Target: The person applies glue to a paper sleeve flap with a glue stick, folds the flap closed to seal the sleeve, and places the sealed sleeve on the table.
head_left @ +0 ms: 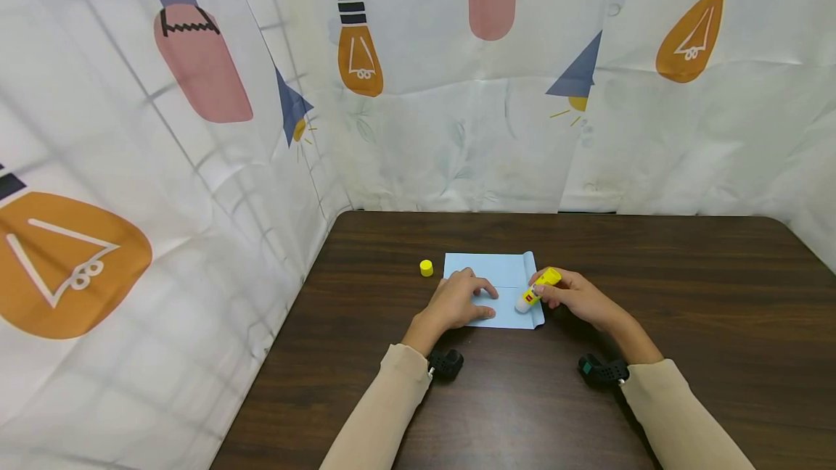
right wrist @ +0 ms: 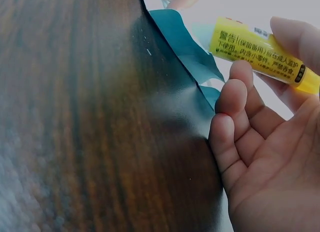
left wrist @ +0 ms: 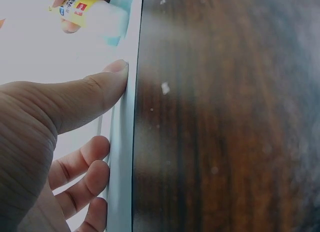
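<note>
A light blue sheet of paper (head_left: pixel 477 265) lies on the table, with a crease across its middle and a strip along its right side folded up. My left hand (head_left: pixel 453 301) rests on the sheet's lower left part, thumb and fingers spread apart and slightly bent. In my right hand (head_left: pixel 581 301) I hold a yellow and white glue stick (head_left: pixel 538 291), pinched between thumb and fingers. It tilts down to the left, its white end at the paper near the folded strip. The right wrist view shows black print on the glue stick (right wrist: pixel 250 49).
A yellow cap (head_left: pixel 427 268) stands on the dark wooden table (head_left: pixel 653 260), just left of the paper. Behind the table and at its left hang white curtains (head_left: pixel 418 143) printed with lamps and bulbs. Each wrist wears a black band (head_left: pixel 447 365).
</note>
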Tool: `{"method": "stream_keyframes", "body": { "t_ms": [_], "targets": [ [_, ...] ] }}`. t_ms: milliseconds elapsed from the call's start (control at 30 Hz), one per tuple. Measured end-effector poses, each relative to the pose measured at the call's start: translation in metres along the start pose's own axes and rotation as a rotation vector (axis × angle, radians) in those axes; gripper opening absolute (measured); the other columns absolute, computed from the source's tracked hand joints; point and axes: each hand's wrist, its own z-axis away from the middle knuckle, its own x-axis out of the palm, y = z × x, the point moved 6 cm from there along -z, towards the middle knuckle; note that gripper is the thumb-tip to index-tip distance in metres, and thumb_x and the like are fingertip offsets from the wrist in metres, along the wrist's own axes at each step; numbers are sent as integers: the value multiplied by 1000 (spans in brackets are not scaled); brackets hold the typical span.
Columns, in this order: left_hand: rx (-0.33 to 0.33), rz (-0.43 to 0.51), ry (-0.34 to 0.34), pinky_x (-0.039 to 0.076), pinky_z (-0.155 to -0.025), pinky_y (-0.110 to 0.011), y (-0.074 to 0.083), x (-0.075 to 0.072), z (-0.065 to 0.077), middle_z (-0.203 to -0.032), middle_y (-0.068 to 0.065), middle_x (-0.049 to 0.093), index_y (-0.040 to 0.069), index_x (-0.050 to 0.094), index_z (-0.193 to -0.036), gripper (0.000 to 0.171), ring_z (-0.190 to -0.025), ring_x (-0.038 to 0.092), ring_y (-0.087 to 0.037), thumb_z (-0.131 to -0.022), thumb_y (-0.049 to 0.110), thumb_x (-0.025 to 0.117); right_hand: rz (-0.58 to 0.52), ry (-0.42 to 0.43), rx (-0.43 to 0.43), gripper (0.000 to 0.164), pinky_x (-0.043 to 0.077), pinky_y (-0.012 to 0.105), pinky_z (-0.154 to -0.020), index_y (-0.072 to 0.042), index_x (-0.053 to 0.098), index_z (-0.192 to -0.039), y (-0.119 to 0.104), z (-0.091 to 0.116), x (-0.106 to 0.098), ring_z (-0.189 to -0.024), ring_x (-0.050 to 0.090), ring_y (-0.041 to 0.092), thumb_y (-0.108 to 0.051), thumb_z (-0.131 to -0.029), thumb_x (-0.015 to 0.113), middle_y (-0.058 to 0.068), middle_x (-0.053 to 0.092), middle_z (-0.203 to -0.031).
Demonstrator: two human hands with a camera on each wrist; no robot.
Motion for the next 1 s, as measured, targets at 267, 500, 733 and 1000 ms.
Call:
{"method": "stream_keyframes", "body": {
  "t_ms": [267,500,733,1000],
  "targets": [
    [0,1,5,42,-89,-36,0,0,0,-104,3,59,34,75,-117,29,-97,54,-12,-89,42,79,-10,-26,1,32,52,27,-79,1,62,-124,1,0,1,-91,59,19,-24,-103,60,6,65,-109],
    [2,3,7,42,-90,-37,1,0,0,-104,4,59,34,75,-116,29,-98,55,-12,-89,41,79,-27,-40,-17,29,51,27,-77,0,64,-121,1,0,2,-89,59,19,-23,-103,60,0,66,-104],
    [0,1,9,42,-90,-37,0,-1,1,-104,4,59,34,75,-116,29,-98,55,-12,-89,42,79,-21,-48,0,30,50,26,-77,2,64,-120,1,0,2,-88,58,18,-23,-102,61,5,64,-104],
    [1,-3,12,43,-90,-37,1,-1,1,-103,4,59,35,75,-116,29,-97,55,-11,-88,43,80,-20,-55,3,30,50,26,-77,3,64,-119,-2,1,3,-87,58,18,-21,-102,60,9,63,-105]
  ]
}}
